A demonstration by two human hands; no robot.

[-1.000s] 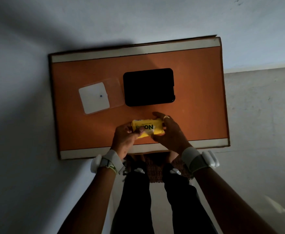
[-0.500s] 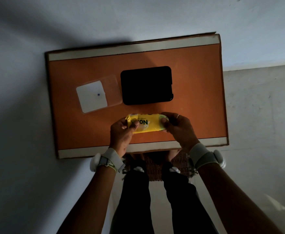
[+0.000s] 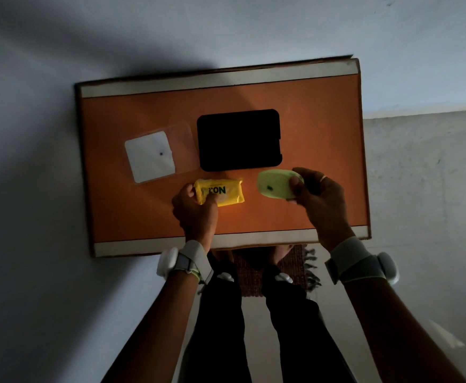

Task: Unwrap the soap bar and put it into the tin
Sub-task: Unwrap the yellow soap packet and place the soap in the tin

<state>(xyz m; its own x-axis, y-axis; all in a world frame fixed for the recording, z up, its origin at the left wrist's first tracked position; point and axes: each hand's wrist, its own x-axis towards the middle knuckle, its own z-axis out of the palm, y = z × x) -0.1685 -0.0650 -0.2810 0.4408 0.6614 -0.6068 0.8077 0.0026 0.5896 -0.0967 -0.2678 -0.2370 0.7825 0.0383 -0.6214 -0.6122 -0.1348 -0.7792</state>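
Note:
A pale green oval soap bar (image 3: 276,184) is out of its wrapper, pinched at its right end by my right hand (image 3: 318,200) just in front of the black tin (image 3: 238,139). The yellow wrapper (image 3: 222,191) with dark lettering lies flattened to the left, held at its left end by my left hand (image 3: 195,210). The tin is a dark rounded rectangle in the middle of the orange board (image 3: 323,128); I cannot tell from here whether it stands open.
A clear plastic lid with a white square card (image 3: 151,156) lies left of the tin. The board has pale strips along its front and back edges. My legs and a woven mat (image 3: 298,268) are below the front edge.
The soap has come out of the wrapper. My right hand moved right with the bare bar, and my left hand moved left with the emptied wrapper.

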